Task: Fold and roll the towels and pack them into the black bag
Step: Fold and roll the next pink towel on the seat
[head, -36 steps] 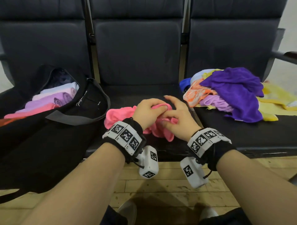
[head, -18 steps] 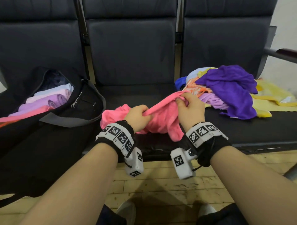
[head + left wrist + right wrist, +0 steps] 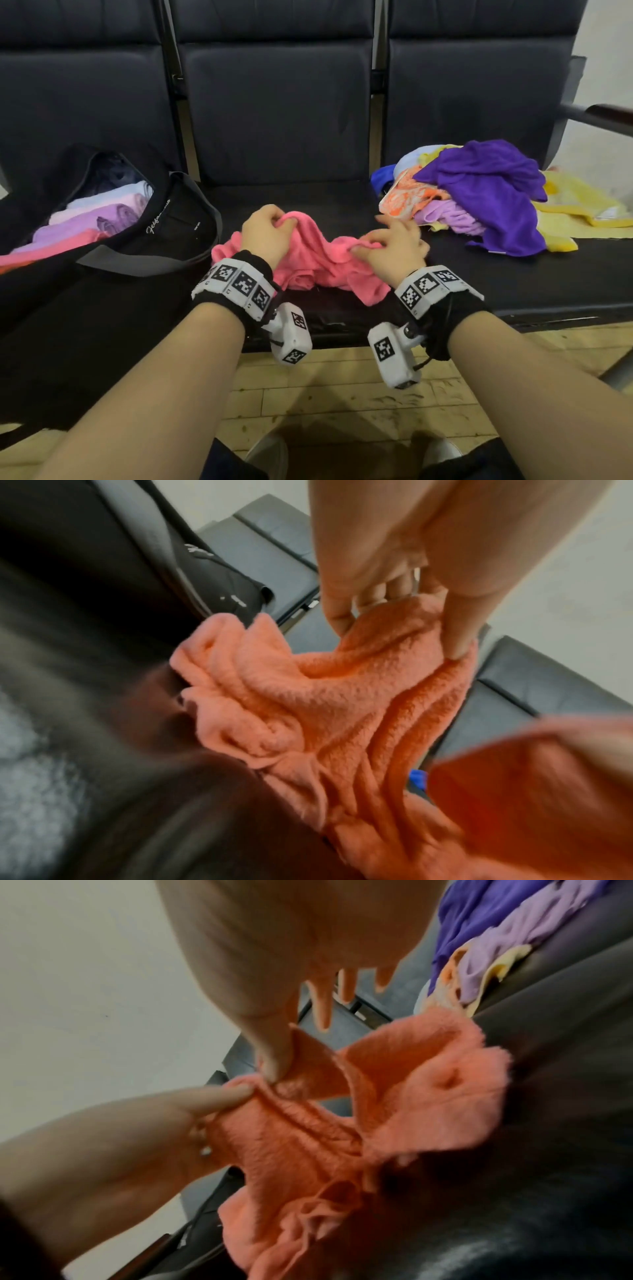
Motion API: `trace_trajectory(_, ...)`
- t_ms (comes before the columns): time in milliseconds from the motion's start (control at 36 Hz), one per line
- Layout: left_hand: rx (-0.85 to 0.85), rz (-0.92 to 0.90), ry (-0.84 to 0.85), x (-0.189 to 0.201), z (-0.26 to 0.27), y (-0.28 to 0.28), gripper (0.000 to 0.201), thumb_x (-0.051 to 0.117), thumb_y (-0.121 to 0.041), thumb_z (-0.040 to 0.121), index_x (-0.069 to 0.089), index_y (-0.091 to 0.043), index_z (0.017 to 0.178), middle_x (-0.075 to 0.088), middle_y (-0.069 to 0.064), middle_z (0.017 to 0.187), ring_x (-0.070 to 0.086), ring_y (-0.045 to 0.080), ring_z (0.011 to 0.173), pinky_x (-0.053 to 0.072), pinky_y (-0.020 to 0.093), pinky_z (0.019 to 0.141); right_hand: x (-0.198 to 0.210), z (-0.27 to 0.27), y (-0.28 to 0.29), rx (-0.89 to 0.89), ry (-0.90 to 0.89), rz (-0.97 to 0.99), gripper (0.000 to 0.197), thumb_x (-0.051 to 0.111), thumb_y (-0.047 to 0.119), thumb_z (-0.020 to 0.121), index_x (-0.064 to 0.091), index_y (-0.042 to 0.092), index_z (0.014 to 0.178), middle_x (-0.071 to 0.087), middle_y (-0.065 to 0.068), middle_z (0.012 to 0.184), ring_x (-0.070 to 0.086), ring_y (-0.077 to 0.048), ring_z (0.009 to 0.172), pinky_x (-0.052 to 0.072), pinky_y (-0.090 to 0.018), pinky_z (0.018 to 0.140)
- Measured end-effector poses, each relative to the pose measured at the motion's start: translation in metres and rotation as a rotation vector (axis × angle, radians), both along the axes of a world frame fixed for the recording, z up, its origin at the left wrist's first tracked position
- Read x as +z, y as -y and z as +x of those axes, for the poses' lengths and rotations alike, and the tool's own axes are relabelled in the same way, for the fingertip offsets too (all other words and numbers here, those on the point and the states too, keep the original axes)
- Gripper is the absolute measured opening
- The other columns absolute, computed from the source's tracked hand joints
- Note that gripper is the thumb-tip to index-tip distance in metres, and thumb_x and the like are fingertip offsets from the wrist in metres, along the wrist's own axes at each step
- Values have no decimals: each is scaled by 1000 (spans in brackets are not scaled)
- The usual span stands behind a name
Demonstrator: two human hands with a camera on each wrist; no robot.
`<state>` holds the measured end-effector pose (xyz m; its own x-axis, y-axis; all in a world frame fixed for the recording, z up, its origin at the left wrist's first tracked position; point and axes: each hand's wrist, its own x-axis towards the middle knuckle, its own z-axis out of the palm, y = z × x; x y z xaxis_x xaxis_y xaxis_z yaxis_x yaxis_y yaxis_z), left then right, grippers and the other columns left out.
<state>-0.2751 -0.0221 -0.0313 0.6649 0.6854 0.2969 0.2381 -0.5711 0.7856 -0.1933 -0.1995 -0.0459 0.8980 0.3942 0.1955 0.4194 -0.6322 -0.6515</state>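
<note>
A crumpled pink towel (image 3: pixel 318 263) lies on the middle seat (image 3: pixel 284 195). My left hand (image 3: pixel 279 222) grips its raised upper-left part; in the left wrist view the fingers (image 3: pixel 339 618) and thumb pinch a fold of the towel (image 3: pixel 325 696). My right hand (image 3: pixel 363 246) pinches the right edge between thumb and index finger (image 3: pixel 274 1066), other fingers spread, with the towel (image 3: pixel 383 1110) sagging below. The open black bag (image 3: pixel 164 240) sits on the left seat with several rolled towels (image 3: pixel 96 219) inside.
A loose pile of towels (image 3: pixel 479 192), purple, lilac, orange and yellow, covers the right seat. An armrest (image 3: pixel 609 118) stands at the far right. Below the seat edge are the wooden floor (image 3: pixel 342 404) and my shoes.
My hands moved apart from the bunched towel and stretched it between them. Since then the right hand has come down toward the seat and the towel sags in the middle.
</note>
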Motion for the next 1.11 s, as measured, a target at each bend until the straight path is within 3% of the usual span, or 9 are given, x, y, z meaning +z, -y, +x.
trace_trajectory(167,-349,85,7,7,4,39,11,69,-13,80,67,-19,72,60,-7,68,52,2,64,37,16,61,4,-19,-20,468,50,154,8,80,33,70,77,33,77,48,4,141,34,-19,136,24,-44,113)
trace_trajectory(250,-396,79,83,13,-1,41,14,66,-7,79,70,-20,75,67,-3,79,60,7,76,44,13,66,4,-21,-19,444,59,196,4,77,27,73,77,31,76,64,0,104,53,-15,105,38,-46,101)
trace_trajectory(361,-402,115,118,18,-5,40,3,70,-12,81,69,-14,82,67,-2,82,60,11,80,46,20,72,8,-13,-11,244,174,129,8,70,23,84,76,20,88,52,11,71,50,-16,87,38,-48,92)
trace_trajectory(500,-343,304,-79,10,-2,32,10,63,-10,81,63,-19,82,48,-11,71,50,12,75,38,25,69,9,-3,-7,30,212,295,14,65,14,87,73,2,88,62,-12,82,55,-29,82,44,-39,81)
trace_trajectory(639,-78,298,-301,1,-3,20,9,57,-19,87,59,-28,87,61,-7,91,57,19,101,30,34,97,8,8,3,-153,168,405,19,56,10,91,70,-3,88,55,-11,72,46,-22,73,28,-21,68)
trace_trajectory(806,132,225,-430,-7,-6,-2,12,54,-29,92,56,-26,81,62,-2,92,55,23,108,24,39,99,8,14,8,-277,203,397,23,49,10,95,65,-3,86,57,-16,77,40,-22,74,20,-19,65)
trace_trajectory(917,211,117,-259,-4,-4,-16,8,51,-26,94,54,-26,87,62,6,109,52,29,109,35,37,95,7,22,8,-346,163,437,28,50,11,95,51,9,67,44,-6,64,39,-25,72,20,-21,64)
trace_trajectory(1000,208,-18,0,7,-1,-14,9,50,-18,95,57,-13,98,58,4,98,54,23,93,37,27,79,6,20,5,-293,135,410,24,56,15,93,64,1,76,48,-8,68,41,-25,71,22,-22,64)
trace_trajectory(1111,167,-49,180,19,3,-1,14,50,-19,95,60,-9,98,57,0,90,56,18,88,38,21,78,-6,17,-6,-91,29,123,27,65,27,84,58,17,60,60,-10,113,51,-29,107,40,-34,89)
